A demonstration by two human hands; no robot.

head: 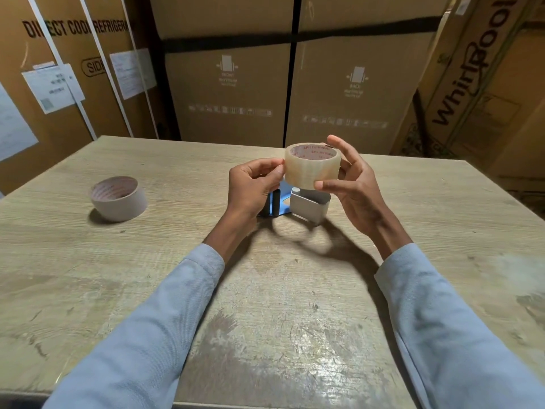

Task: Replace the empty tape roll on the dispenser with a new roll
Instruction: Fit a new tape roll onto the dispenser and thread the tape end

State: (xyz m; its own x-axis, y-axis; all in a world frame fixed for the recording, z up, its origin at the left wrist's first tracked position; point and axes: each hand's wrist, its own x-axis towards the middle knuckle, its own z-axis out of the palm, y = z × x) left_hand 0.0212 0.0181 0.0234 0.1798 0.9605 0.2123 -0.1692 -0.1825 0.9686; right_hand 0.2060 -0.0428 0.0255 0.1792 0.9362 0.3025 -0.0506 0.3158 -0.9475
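while above the dispenser (306,203), new roll (312,166) between both hands

This looks like a warehouse or an appliance store's stockroom. Tall cardboard cartons (230,84) stand packed close together just beyond the tabletop's far edge, filling the view from side to side. The carton at the left (59,69) is printed "DIRECT COOL REFRIGERA…" and bound with white straps (109,66), with paper shipping labels (53,87) stuck on it. The leaning carton at the right (472,69) carries the Whirlpool name. The middle cartons bear small handling marks, too blurred to read, and a black band (295,36) runs across them. The worn, scratched wooden table (265,305) serves as a plain work surface.
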